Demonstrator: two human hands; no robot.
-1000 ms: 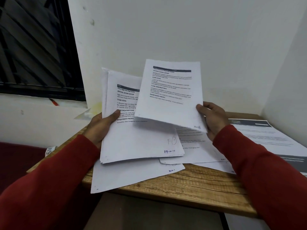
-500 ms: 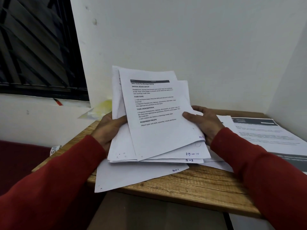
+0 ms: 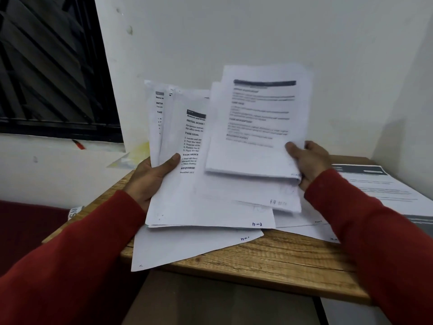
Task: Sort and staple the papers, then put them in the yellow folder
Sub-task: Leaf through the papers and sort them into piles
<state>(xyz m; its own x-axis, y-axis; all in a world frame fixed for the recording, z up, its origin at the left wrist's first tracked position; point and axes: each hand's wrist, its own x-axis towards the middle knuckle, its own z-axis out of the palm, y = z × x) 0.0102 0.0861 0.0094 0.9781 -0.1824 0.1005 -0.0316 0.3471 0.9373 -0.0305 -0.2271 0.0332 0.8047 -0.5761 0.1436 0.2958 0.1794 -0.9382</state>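
Head camera view, looking down at two hands in red sleeves sorting white printed papers over a small wooden bench (image 3: 269,261) set in a white-walled corner. The left hand (image 3: 150,177) grips a fanned stack of white printed sheets (image 3: 199,195) by its left edge, the thumb pressed across the front of the top page and the other fingers hidden behind the stack. This stack is held tilted up towards the camera, its lower edge just above the bench. The right hand (image 3: 309,163) pinches a thinner bundle of white printed pages (image 3: 257,127) at its lower right corner, thumb on the front and curled fingers at the edge. That bundle is raised in front of the right part of the left-hand stack and overlaps it; its text is blurred. More loose white sheets (image 3: 187,249) lie flat on the bench beneath both hands, one hanging over the front edge. Another printed page with a dark header bar (image 3: 379,191) lies on the right side of the bench. A dark window with bars (image 3: 46,66) fills the upper left, and a pale yellow patch (image 3: 140,153) shows against the wall behind the left hand.
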